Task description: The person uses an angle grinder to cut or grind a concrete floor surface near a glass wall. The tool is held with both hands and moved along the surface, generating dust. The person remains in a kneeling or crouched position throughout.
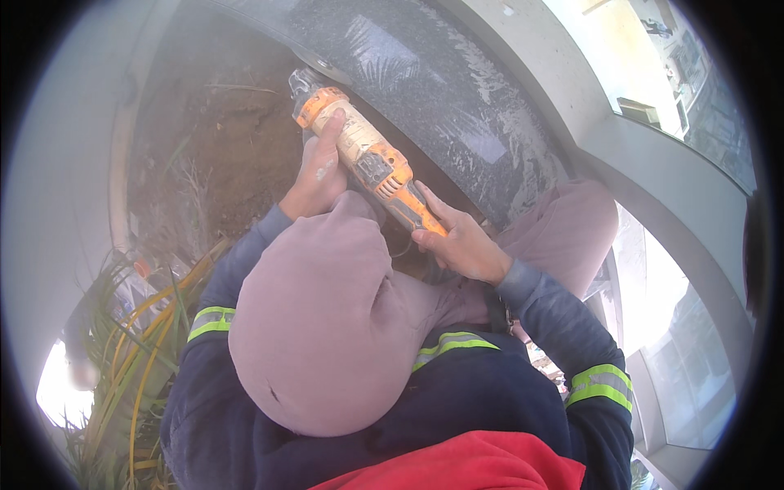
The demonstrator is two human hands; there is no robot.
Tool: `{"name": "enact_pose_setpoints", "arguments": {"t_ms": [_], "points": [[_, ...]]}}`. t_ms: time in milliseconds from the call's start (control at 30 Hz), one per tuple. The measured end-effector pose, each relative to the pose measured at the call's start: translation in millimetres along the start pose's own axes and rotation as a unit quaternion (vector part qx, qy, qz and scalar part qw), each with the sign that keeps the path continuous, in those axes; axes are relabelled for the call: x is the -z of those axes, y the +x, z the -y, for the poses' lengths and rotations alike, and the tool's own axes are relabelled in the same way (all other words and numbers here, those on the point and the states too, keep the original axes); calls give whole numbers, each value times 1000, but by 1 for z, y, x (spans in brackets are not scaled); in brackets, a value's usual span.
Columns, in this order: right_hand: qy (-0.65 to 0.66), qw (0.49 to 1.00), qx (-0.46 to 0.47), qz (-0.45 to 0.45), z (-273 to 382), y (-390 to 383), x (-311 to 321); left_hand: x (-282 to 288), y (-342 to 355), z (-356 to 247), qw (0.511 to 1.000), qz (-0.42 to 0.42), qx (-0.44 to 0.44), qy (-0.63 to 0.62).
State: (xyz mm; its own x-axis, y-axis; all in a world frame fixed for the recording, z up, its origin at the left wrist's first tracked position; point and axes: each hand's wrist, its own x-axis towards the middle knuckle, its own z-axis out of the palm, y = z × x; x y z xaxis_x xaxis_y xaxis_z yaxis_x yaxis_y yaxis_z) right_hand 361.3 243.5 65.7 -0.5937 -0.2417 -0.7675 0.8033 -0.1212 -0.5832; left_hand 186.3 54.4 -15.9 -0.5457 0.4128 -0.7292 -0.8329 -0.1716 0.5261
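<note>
Both my hands hold an orange, dust-covered angle grinder, which slants from upper left to lower right. My left hand grips the body behind the orange head, its thumb lying along the casing. Around the rear handle my right hand is closed. The grinder's disc meets or nearly meets the edge of a dark grey stone slab; whether it touches I cannot tell. Pale dust lies on the slab in streaks and hangs in the air at the upper left.
Brown soil with dry twigs lies left of the grinder. Long green and yellow leaves stand at the lower left. A pale grey metal frame curves along the right, beyond the slab. My bent knees are close beneath the tool.
</note>
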Motion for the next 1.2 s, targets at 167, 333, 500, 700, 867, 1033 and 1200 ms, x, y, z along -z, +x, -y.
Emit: {"name": "enact_pose_setpoints", "arguments": {"t_ms": [167,333,500,700,867,1033,1200], "points": [[-8,1000,1,0,-3,3,2,-2,-1,1,1000,12,-7,1],[-26,1000,4,-14,3,15,0,17,20,7,1000,0,-8,-15],[-67,997,18,-20,2,15,4,5,22,20,997,-25,-55,-51],[-73,996,43,-15,8,21,11,3,23,22,986,-3,-136,-96],[-131,987,88,-3,2,35,21,3,22,28,972,8,-168,-163],[-130,976,177,-19,-17,46,23,-5,21,31,967,13,-162,-197],[-237,960,133,-71,21,31,43,-14,15,27,946,15,-206,-251]]}}
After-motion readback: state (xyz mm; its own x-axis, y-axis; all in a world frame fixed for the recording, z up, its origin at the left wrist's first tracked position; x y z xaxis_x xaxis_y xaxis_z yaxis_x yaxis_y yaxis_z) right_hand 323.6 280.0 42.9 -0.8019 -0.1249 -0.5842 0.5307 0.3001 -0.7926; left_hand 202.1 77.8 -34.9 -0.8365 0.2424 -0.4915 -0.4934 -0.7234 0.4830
